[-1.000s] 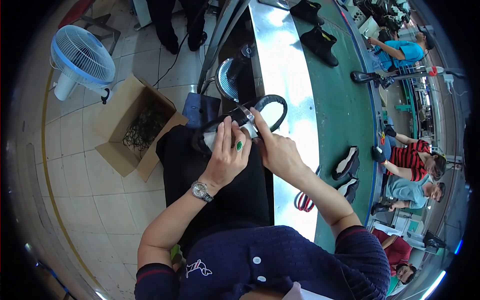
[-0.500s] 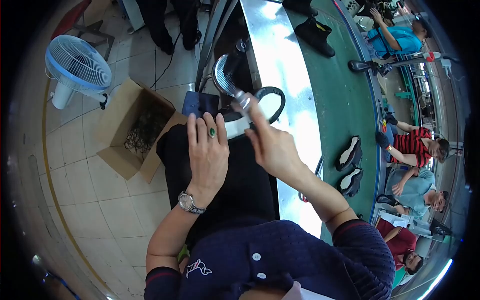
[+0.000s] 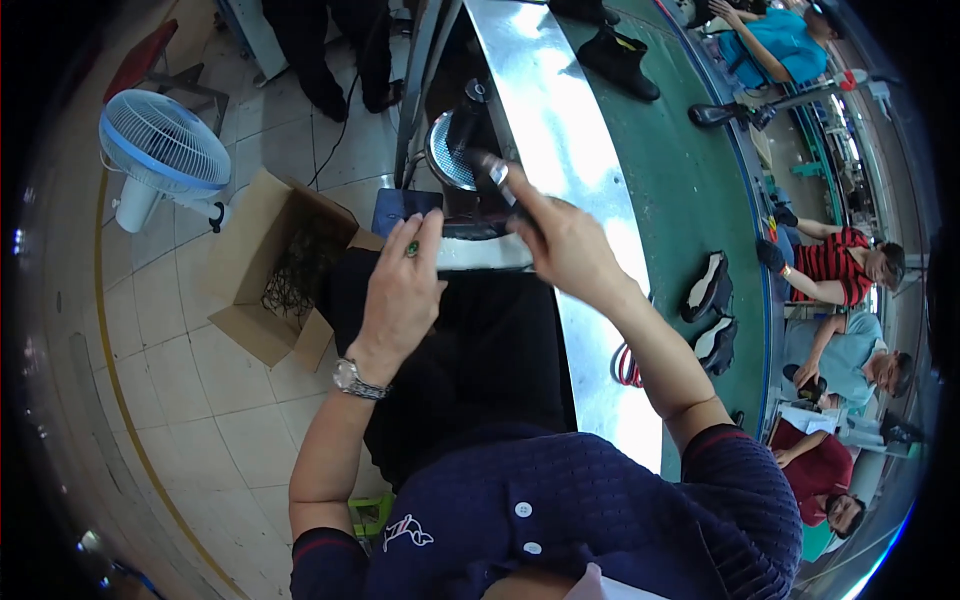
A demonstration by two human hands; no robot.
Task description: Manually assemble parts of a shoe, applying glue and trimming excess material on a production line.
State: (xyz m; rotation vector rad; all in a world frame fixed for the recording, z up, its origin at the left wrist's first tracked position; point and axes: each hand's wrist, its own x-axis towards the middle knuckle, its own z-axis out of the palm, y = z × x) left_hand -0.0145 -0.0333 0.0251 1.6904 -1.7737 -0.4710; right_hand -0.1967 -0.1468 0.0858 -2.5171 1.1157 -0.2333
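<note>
A dark shoe (image 3: 484, 254) with a pale white bottom lies crosswise over my lap, its white side facing up. My left hand (image 3: 398, 292) is closed around the shoe's left end; a ring with a green stone and a wristwatch show on it. At the shoe's right end, my right hand (image 3: 582, 250) grips a short tool with a shiny metal part (image 3: 498, 173), probably a hammer. Motion blurs the tool, and its dark end points up and left over the shoe. My right fingers hide part of the shoe's right end.
A metal ledge (image 3: 590, 190) and green conveyor belt (image 3: 665, 195) run along my right, carrying dark shoes (image 3: 708, 285). Left are an open cardboard box (image 3: 240, 245) and a fan (image 3: 165, 140). Ahead sits a round mesh-faced device (image 3: 445, 150). Several people work beyond the belt.
The shoe has turned, so its dark looped opening no longer shows at the right. My left hand has shifted slightly left and curled around it. The tool has swung upward.
</note>
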